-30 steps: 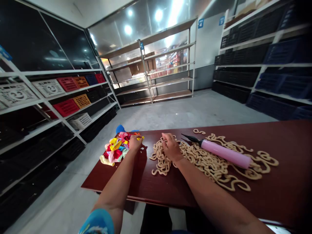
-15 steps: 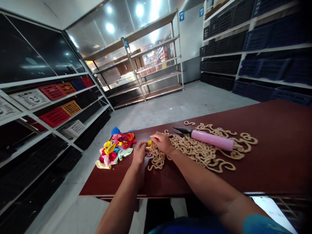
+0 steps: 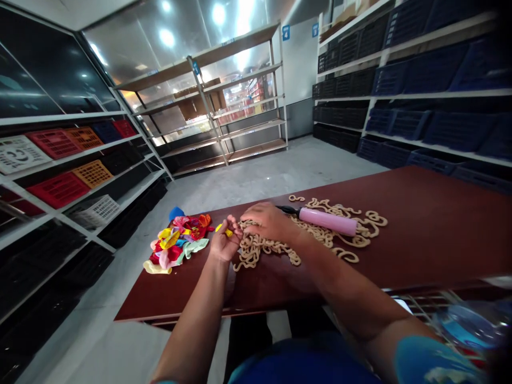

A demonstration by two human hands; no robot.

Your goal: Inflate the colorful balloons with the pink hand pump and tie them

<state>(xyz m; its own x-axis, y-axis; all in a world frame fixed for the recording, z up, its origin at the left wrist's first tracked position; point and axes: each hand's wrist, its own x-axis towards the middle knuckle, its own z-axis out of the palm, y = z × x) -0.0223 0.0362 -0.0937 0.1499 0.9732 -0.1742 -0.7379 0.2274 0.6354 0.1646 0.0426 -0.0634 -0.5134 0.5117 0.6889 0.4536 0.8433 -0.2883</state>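
Fingers (image 3: pixel 236 228) of the left hand (image 3: pixel 224 245) are half curled, the palm turned partly upward, with a small yellow balloon (image 3: pixel 228 231) held between the thumb and the other fingers. Close beside it, the right hand (image 3: pixel 270 223) is palm down, its fingers bent over the near-left end of a heap of tan strands (image 3: pixel 260 248). Its fingertips are partly hidden, so it is not possible to tell how tightly they are bent or whether they grip a strand. The two hands nearly meet; whether they touch is unclear.

The heap, made of looping, curly strands, lies on a dark red tabletop (image 3: pixel 276 288), beneath the right hand and spreading off to its right. A pink hand pump (image 3: pixel 328 221) with a black nozzle rests across the strands, the nozzle pointing toward the right hand. Left of the left hand, and apart from it, sits a pile of limp balloons (image 3: pixel 170 252) in red, yellow, pink, pale green and blue. Past the tabletop, shelves (image 3: pixel 248 128) stand against the far wall.
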